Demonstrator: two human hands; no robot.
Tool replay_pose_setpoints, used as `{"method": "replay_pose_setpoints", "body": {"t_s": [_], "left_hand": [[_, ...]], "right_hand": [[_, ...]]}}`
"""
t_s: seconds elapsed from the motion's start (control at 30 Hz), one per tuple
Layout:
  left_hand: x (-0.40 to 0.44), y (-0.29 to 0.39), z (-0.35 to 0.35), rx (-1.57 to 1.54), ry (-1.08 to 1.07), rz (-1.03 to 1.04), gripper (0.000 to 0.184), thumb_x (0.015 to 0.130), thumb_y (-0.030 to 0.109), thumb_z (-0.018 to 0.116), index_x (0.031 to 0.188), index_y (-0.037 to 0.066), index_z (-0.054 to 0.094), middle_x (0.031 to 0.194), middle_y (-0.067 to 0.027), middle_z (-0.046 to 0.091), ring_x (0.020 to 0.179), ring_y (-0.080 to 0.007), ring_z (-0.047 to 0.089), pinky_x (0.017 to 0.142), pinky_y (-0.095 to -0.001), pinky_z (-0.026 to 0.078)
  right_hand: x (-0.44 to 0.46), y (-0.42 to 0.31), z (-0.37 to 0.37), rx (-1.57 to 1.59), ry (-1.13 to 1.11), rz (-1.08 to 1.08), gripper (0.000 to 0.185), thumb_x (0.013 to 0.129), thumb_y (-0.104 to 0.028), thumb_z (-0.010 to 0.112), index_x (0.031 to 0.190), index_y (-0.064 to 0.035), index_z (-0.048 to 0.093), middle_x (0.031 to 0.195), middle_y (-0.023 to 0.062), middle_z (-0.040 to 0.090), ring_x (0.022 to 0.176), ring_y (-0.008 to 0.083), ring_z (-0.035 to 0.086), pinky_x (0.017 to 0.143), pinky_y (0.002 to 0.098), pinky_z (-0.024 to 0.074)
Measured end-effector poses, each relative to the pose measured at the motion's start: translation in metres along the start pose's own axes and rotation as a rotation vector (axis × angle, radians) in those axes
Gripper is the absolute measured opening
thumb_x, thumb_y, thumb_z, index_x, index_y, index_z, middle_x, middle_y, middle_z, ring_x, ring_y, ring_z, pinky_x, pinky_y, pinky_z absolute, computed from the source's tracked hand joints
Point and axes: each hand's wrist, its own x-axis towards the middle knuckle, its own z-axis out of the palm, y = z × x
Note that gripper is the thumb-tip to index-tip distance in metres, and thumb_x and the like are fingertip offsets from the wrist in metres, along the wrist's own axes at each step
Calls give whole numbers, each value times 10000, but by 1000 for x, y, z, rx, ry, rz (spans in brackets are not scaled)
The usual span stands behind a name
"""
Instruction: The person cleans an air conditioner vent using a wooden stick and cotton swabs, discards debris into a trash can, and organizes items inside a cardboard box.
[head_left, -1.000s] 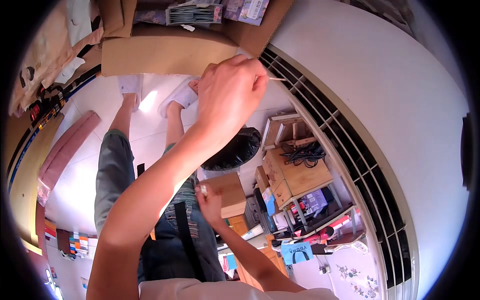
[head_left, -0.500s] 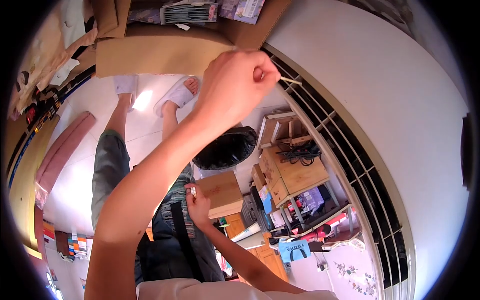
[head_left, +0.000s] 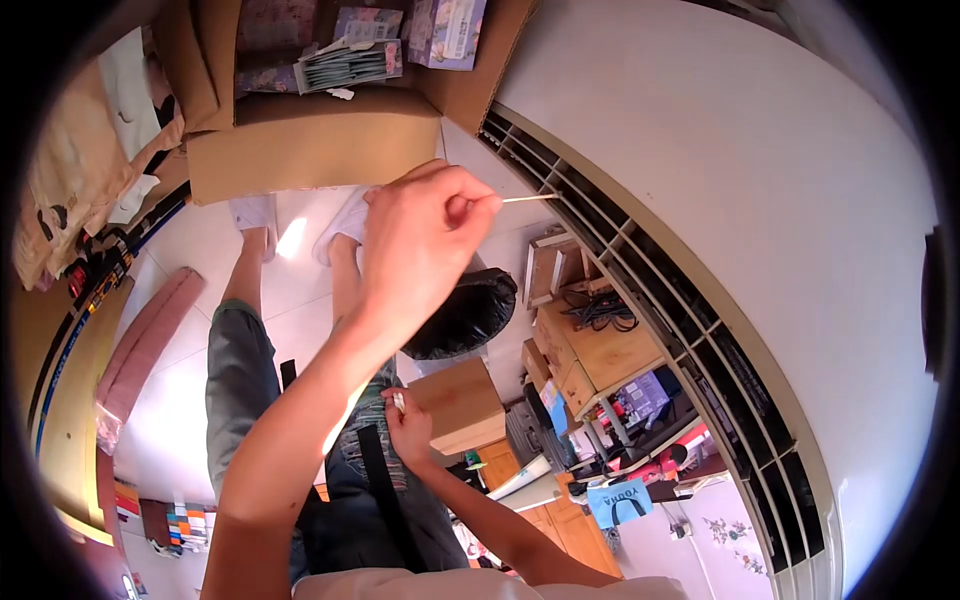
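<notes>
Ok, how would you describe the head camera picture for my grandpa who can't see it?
A person's left hand pinches a thin stick, its tip by the dark grille of a big white machine. The right hand, lower in view, holds something small and white. Beyond is an open cardboard box.

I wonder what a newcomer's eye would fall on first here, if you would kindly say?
Probably the raised left hand near the centre, pinching a thin stick that points at the curved grille on the right. Next, perhaps, the open cardboard box at the top and the black bag beside the wrist.
</notes>
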Motion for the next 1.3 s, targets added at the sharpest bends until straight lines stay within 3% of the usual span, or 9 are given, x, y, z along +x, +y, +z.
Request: {"method": "replay_pose_setpoints", "body": {"t_s": [0.07,0.27,0.43,0.53,0.73,1.0,1.13,1.27,1.3], "left_hand": [[3,6,15,83,54,21,81,737,107,666,711,43,623,638,-59,569,543,-205,550,529,-326,431],[5,10,48,340,208,224,76,696,82,654,680,64,582,651,-61,578,606,-271,586,620,-378,459],[6,21,55,109,124,19,67,725,95,657,697,66,604,645,-62,580,591,-259,583,636,-364,458],[-2,24,39,-51,24,-139,54,751,106,654,718,70,632,643,-52,580,574,-238,578,642,-366,440],[7,13,51,340,196,196,55,730,66,640,698,58,597,644,-50,576,587,-235,568,686,-358,420],[-7,27,35,-25,42,-82,72,711,61,659,697,59,589,645,-50,566,597,-236,569,685,-349,407],[5,17,41,449,189,381,96,674,70,667,676,79,572,683,-36,532,692,-190,575,698,-348,389],[15,15,52,642,188,562,121,579,62,649,659,81,560,688,-26,507,724,-174,548,751,-341,380],[15,14,52,645,172,563,107,620,71,655,666,81,560,697,-31,515,726,-185,553,744,-341,382]], "right_hand": [[0,2,0,1,6,-4,140,853,-157,549,986,-165,593,506,121,506,476,319,557,462,420,420],[-3,9,4,-60,65,-85,152,849,-151,549,993,-161,596,510,135,507,479,323,554,463,422,418],[-4,16,6,-163,40,-121,143,841,-135,556,975,-152,602,516,137,513,478,317,556,459,411,417],[-2,10,4,4,71,-106,143,845,-130,552,978,-149,600,515,137,512,475,314,554,459,410,414],[-3,11,4,-66,59,-110,138,847,-123,546,975,-135,597,516,127,513,469,306,552,453,406,408],[0,10,4,-33,95,-130,119,855,-132,544,961,-138,600,536,126,530,475,299,564,455,397,421],[-2,7,1,-75,58,-80,121,857,-135,545,964,-137,601,543,130,535,486,302,572,459,397,425],[-2,5,-1,-68,41,-34,113,858,-135,547,957,-136,602,540,131,533,490,299,575,464,398,428],[-2,2,-2,-47,52,-27,110,859,-137,547,954,-136,601,538,131,531,490,300,575,465,399,428]]}}
